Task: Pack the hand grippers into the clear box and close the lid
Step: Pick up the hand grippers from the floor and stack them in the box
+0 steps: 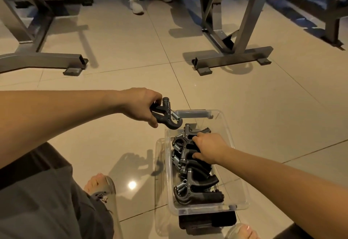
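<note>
Box: clear box [225,123] on the tiled floor [244,97] between the person's feet, open on top, long axis running away from the person.
Contents: several black hand grippers [195,182] piled inside, springs toward the left wall, handles toward the right.
Left hand: left hand [140,106] closed around the handles of one more gripper [166,115] — held just above and left of the box's far left corner, spring end pointing at the box.
Right hand: right hand [209,149] reaching into the box, fingers curled on the far gripper [189,135] in the pile; a full grasp or only a press, I cannot tell.
Key relation: free space shows only at the far end, down and right of the held gripper — the left hand is nearer to it.
Lid: seemingly the clear piece [160,163] lying by the box's left side; not yet on.
</note>
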